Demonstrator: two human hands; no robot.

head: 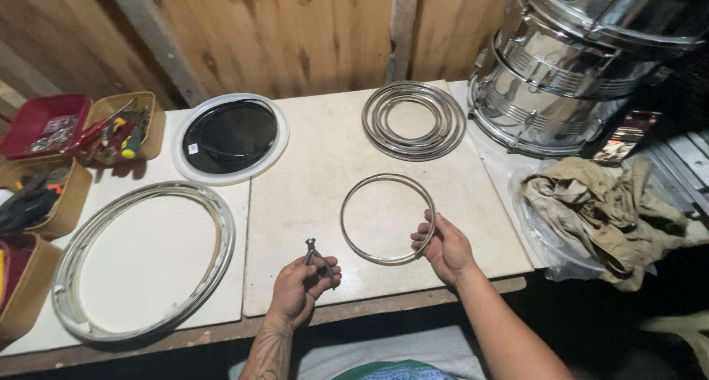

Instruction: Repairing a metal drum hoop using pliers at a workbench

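A thin metal ring [353,195] lies flat on the pale tabletop [310,180] in front of me. My right hand [443,248] grips its near right edge between fingers and thumb. My left hand [299,285] is closed around a small pair of pliers [312,248], jaws pointing up, a little to the left of the ring and apart from it.
A stack of similar metal rings [413,120] lies at the back. A large metal hoop [140,258] lies at left, a black drumhead with white rim [235,138] behind it. Trays of tools [111,129] line the left edge. Chrome drums [569,62] and crumpled cloth [605,203] sit at right.
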